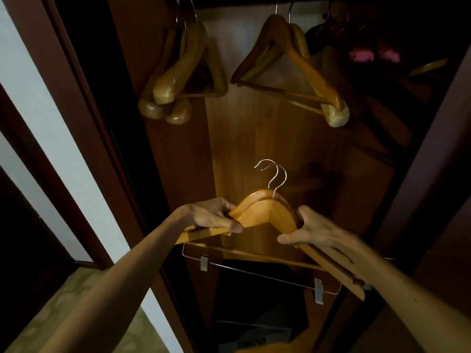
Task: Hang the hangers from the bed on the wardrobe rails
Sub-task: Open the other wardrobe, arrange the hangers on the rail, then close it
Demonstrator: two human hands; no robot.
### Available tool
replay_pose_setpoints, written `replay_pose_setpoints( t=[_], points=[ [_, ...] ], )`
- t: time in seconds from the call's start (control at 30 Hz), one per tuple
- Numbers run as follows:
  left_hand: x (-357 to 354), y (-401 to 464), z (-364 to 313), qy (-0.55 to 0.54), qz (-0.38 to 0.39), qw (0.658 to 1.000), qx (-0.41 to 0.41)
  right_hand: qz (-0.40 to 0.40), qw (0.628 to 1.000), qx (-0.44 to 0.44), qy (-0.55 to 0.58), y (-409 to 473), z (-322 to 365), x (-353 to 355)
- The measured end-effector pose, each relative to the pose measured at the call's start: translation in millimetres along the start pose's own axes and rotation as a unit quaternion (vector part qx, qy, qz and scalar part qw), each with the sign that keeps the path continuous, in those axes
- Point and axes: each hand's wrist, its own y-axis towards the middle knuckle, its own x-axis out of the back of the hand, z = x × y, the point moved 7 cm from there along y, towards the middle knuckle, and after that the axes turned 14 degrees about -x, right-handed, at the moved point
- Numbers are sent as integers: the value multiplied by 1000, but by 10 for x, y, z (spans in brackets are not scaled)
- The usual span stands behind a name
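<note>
Two wooden hangers point(265, 210) with metal hooks are stacked together in front of the open wardrobe, hooks pointing up. My left hand point(211, 216) grips their left shoulder, thumb across the front. My right hand point(313, 230) holds the right shoulder, fingers curled round it. A wire bar with two metal clips point(204, 262) hangs under them. High up, several wooden hangers point(183, 72) hang at the left, and two more hangers point(290, 70) hang at the middle. The rail itself is barely seen at the top edge.
The wardrobe's wooden back panel point(254, 138) is lit in the middle. Dark and pink items point(372, 53) hang at the upper right. A dark door frame point(84, 118) runs along the left beside a white wall. A dark box point(260, 309) sits on the wardrobe floor.
</note>
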Motion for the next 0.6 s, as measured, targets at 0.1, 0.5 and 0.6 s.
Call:
replay_pose_setpoints(
  t=[0.1,0.5,0.6],
  points=[
    [81,21,-41,27,-40,998,-26,5,999,-18,29,-63,-54,-9],
    [-227,27,-416,60,-382,922,29,-147,966,47,208,-101,348,-185],
    [-399,137,-433,-95,-352,929,63,-117,973,97,173,-161,514,-315]
  ],
)
